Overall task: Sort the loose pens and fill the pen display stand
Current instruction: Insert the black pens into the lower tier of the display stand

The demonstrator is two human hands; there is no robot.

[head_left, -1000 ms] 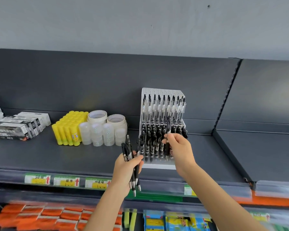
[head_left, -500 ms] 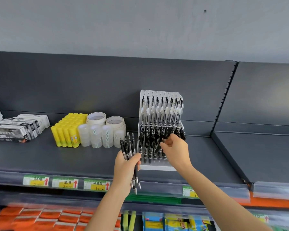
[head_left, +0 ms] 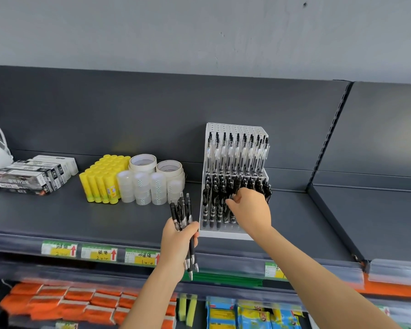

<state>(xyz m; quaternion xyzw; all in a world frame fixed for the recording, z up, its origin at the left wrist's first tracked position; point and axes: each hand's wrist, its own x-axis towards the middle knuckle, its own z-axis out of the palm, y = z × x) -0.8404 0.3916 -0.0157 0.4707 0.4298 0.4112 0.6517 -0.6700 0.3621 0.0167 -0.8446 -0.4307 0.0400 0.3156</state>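
A white pen display stand (head_left: 224, 234) sits on the dark shelf (head_left: 57, 217). Its upper row holds clear-barrelled pens (head_left: 237, 153) and its lower row holds black pens (head_left: 214, 205). My left hand (head_left: 176, 245) grips a bundle of several loose black pens (head_left: 182, 210), tips down, just left of the stand's front corner. My right hand (head_left: 249, 210) reaches into the lower row, fingers pinching a black pen (head_left: 236, 184) there. The hand hides part of that row.
Yellow glue sticks (head_left: 102, 184), clear and white tape rolls (head_left: 150, 184) and stacked boxes (head_left: 36, 176) stand left of the stand. Price labels (head_left: 97, 252) line the shelf edge. A shelf divider (head_left: 330, 210) rises on the right. Orange packs (head_left: 69, 305) fill the shelf below.
My right hand has carried its pen down from in front of the stand into the lower row. My left hand with the bundle has stayed about where it was.
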